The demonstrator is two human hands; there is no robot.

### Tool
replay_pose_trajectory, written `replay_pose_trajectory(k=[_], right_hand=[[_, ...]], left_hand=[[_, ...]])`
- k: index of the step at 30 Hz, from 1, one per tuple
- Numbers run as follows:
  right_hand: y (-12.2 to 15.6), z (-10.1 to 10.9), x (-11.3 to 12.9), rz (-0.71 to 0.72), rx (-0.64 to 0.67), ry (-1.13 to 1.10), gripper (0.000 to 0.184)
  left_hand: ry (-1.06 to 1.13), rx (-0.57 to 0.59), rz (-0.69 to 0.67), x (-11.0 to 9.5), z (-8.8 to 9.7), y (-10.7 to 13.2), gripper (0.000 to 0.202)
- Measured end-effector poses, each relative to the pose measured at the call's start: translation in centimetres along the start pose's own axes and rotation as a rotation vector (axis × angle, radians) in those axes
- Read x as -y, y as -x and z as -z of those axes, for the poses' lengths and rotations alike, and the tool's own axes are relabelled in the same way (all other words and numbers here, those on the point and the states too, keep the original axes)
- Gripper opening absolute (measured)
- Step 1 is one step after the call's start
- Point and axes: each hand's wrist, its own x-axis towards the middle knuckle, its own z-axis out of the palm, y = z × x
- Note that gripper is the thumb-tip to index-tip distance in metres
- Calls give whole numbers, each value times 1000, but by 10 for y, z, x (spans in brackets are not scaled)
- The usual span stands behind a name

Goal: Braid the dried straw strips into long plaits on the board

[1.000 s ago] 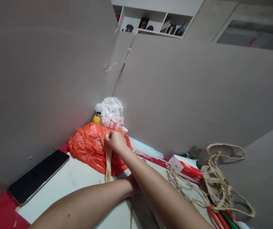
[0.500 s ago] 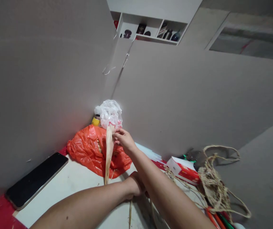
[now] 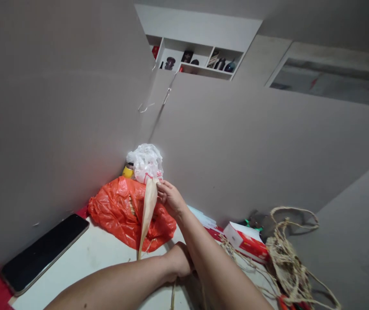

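Observation:
My right hand (image 3: 170, 199) is closed, thumb and fingers pinching the upper end of a pale, dried husk strip (image 3: 149, 202). The strip hangs down in front of an orange plastic bag (image 3: 115, 211), narrowing until my left forearm hides its lower end. My left hand (image 3: 182, 259) is low over the white tabletop (image 3: 102, 249), passing beneath my right forearm. Its fingers are hidden there, so what it holds cannot be made out. A thin strand (image 3: 173, 295) hangs below it.
A black phone (image 3: 45, 252) lies at the left. Against the wall are a yellow jar (image 3: 128, 170) and a white plastic bag (image 3: 147, 161). On the right sit a red-and-white box (image 3: 247, 243) and a tangle of braided cord (image 3: 289, 262). Grey walls enclose the corner.
The view has tilted up slightly, so everything sits lower in the picture. The husk strip shows a broader face near my right hand, which still pinches it. My left hand remains low.

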Motion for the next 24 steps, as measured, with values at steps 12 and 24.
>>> replay_pose_trajectory(k=[12,24], right_hand=[[0,10,25,21,-43,112,25],[22,33,86,38,-118,-202,23]], left_hand=[[-33,-28,19,-1,-2,-2,6],[-48,-36,38,-3,-2,-1,5]])
